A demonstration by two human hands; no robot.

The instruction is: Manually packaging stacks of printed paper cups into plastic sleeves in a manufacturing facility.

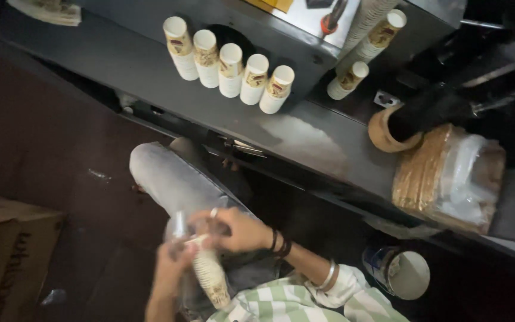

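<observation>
A brown cardboard box (7, 256) is sitting at lower left, and a clear-wrapped bundle of brown discs (445, 176) is lying on the grey worktop (150, 65) at right, beyond five paper cups (230, 68) in a row. Over the lap, the left hand (174, 265) is curling closed around a stack of paper cups (210, 277), while the right hand (236, 229) is pinching clear plastic wrap (181, 225) at its top.

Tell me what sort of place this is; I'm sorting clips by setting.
Probably a small paper-cup workshop. A row of printed paper cups stands on a grey machine bench, a plastic-wrapped bundle of brown discs lies beside it, and both hands, left hand and right hand, hold a stack of cups.
</observation>
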